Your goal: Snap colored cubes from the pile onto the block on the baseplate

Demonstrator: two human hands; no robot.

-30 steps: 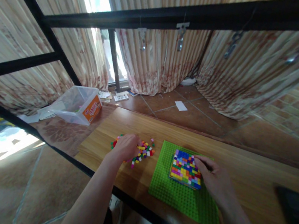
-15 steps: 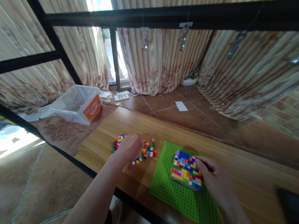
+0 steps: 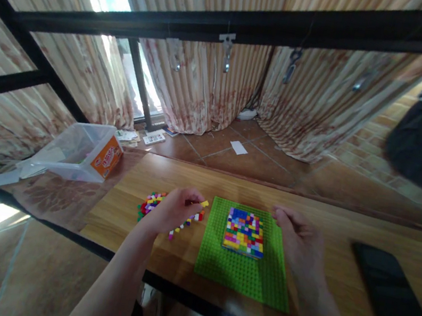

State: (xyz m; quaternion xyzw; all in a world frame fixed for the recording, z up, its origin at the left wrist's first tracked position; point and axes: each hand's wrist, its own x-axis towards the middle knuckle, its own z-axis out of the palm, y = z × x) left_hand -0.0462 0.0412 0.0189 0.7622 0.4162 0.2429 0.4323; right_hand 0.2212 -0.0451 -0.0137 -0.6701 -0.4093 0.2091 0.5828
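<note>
A green studded baseplate (image 3: 240, 271) lies on the wooden table (image 3: 345, 229). On it stands a square block of many-coloured small bricks (image 3: 245, 232). My left hand (image 3: 176, 210) hovers over a pile of loose coloured bricks (image 3: 152, 203) left of the plate, its fingers pinched on a small yellow brick (image 3: 205, 203). My right hand (image 3: 298, 240) rests on the plate's right part, just right of the block and apart from it, fingers curled with nothing visible in them.
A flat black object (image 3: 387, 298) lies on the table at the right. A clear plastic tub with an orange label (image 3: 83, 150) sits on a patterned surface at the left. A black metal frame (image 3: 257, 25) crosses overhead. Curtains and tiled floor lie beyond.
My left hand has lifted from the loose pile with a yellow brick pinched in it. My right hand has come off the brick block's edge. The camera has turned right.
</note>
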